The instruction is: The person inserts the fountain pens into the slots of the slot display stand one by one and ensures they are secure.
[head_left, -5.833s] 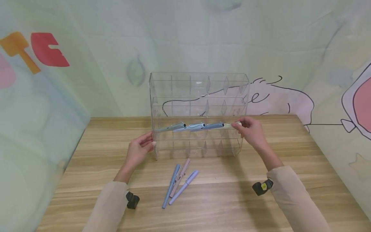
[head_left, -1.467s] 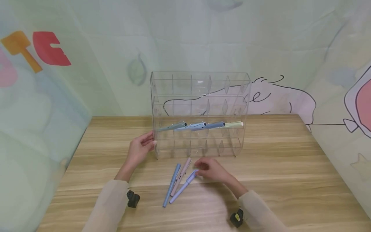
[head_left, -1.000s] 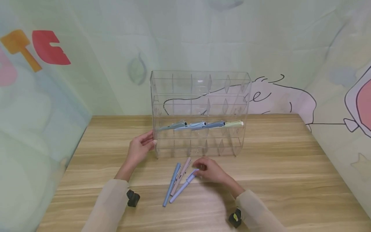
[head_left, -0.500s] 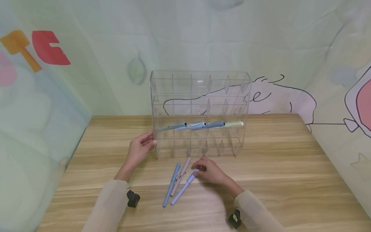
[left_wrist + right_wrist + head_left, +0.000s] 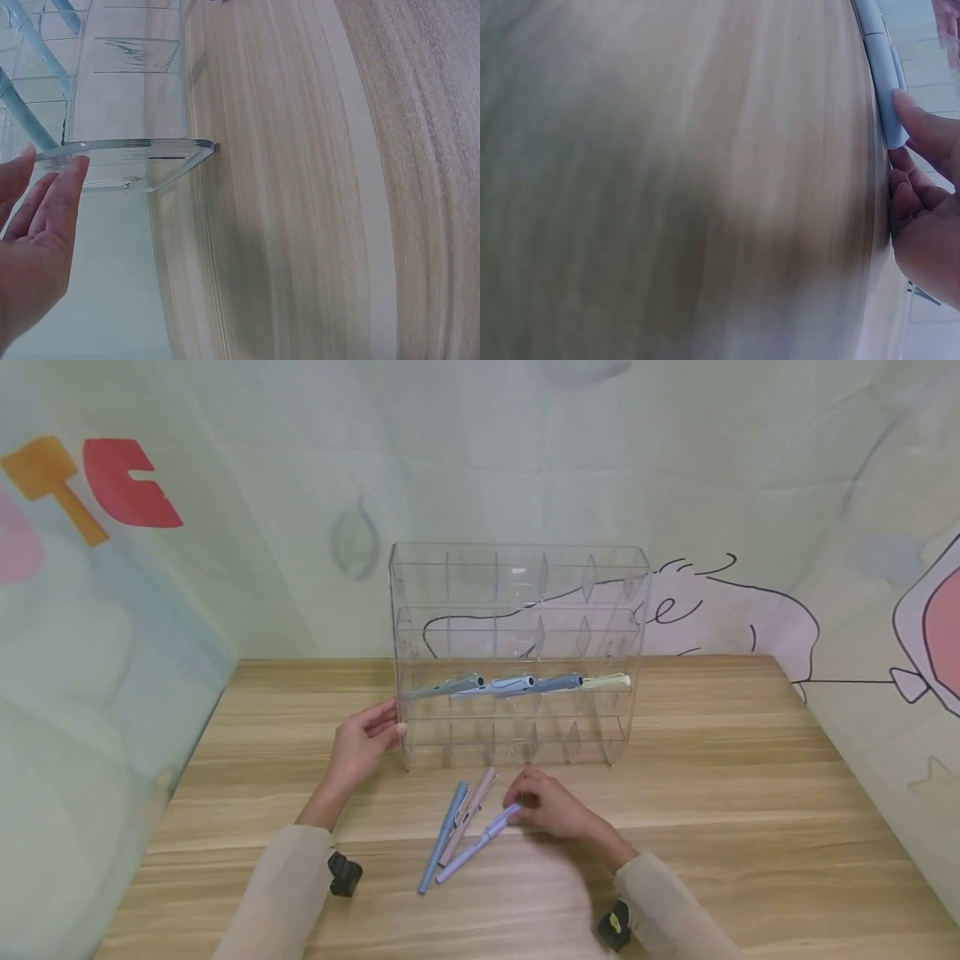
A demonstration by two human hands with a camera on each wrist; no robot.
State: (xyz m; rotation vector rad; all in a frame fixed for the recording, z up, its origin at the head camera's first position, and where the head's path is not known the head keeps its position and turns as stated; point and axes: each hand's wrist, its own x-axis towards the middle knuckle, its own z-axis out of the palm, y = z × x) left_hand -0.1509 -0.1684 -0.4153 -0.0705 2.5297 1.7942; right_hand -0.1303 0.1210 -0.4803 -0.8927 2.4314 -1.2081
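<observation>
In the head view my right hand [image 5: 551,806] pinches the cap end of a lavender pen [image 5: 480,843]. The right wrist view shows my thumb on the cap [image 5: 887,97], fingertips curled at its end. Left of it, a blue pen [image 5: 441,843] and a dusty-pink pen [image 5: 467,822] lie on the wooden table. A transparent acrylic rack [image 5: 517,547] stands behind them. My left hand [image 5: 356,747] touches its left side, with fairly straight fingers at the panel edge [image 5: 127,144]. Green-grey [image 5: 457,683], light-blue [image 5: 510,683], dark-blue [image 5: 558,682] and pale-green pens [image 5: 607,681] lie across one tier.
Thin dividers split the rack's tiers into compartments. A printed cloth backdrop [image 5: 300,527] hangs right behind the table [image 5: 750,827] and along both sides. Each sleeve carries a small black camera at the wrist.
My right hand has left the pale-green pen in the rack and come down to the lavender pen. Lately this pen has turned slightly and shifted right at its cap end. My left hand stays put.
</observation>
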